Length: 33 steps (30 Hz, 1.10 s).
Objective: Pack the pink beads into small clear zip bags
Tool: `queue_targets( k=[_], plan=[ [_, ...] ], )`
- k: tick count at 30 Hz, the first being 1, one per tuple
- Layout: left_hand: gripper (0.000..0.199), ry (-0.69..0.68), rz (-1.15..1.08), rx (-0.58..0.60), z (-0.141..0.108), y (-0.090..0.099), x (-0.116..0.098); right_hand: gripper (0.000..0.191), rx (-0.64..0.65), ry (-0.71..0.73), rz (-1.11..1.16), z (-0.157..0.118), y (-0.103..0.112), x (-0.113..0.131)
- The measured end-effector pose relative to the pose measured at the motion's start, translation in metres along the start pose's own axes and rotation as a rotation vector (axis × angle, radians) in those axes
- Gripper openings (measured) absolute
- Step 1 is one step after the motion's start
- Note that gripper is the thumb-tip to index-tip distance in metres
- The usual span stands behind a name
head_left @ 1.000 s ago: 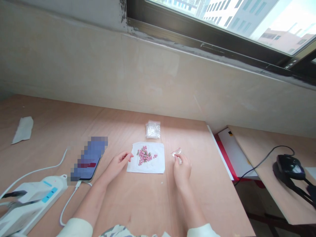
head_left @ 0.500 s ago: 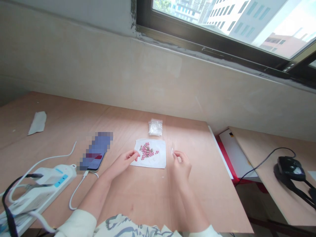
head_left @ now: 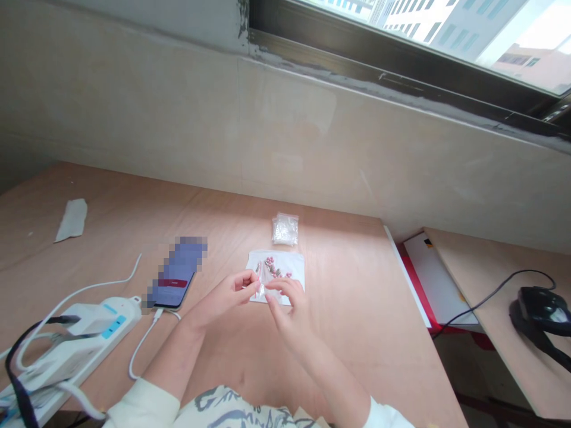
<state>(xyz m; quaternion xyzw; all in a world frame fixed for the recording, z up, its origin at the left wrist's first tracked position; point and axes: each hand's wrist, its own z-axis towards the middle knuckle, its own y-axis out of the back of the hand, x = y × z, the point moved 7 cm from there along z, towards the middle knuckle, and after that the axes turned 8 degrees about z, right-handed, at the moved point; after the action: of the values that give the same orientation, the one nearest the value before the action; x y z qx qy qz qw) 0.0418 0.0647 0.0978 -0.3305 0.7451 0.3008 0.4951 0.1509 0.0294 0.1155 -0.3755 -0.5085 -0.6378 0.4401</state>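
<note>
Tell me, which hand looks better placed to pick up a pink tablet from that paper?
Probably the right hand: its fingers lie over the white paper, near the pink tablets. The left hand stops at the paper's edge. Both pinch a small clear bag.

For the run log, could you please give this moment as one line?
left hand pinches small clear plastic bag | right hand pinches same bag | over white paper with pink tablets
</note>
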Motion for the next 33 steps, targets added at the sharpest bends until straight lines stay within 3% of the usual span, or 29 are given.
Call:
queue_targets(
  k=[4, 12, 18, 23, 29, 33],
  plan=[
    [0.025, 0.002, -0.004, 0.03, 0.004, 0.001, 0.003, 0.016, 0.112, -0.213, 0.152, 0.011, -0.007, -0.008],
    [0.022, -0.02, -0.018, 0.071, 0.011, 0.002, 0.008, 0.024, 0.323, -0.487, 0.574, 0.029, -0.033, -0.024],
    [0.023, -0.008, -0.088, 0.099, 0.016, 0.005, 0.007, 0.022, 0.377, -0.527, 0.746, 0.036, -0.037, -0.027],
    [0.025, 0.046, -0.069, -0.026, 0.027, 0.015, 0.016, 0.02, 0.316, -0.55, 0.725, 0.042, -0.035, -0.034],
    [0.023, 0.007, 0.066, -0.245, 0.028, 0.037, 0.019, 0.022, 0.124, -0.641, 0.426, 0.039, -0.022, -0.055],
    [0.019, -0.054, 0.223, -0.259, 0.025, 0.026, 0.012, 0.009, 0.209, -0.655, 0.448, 0.035, -0.034, -0.053]
  ],
)
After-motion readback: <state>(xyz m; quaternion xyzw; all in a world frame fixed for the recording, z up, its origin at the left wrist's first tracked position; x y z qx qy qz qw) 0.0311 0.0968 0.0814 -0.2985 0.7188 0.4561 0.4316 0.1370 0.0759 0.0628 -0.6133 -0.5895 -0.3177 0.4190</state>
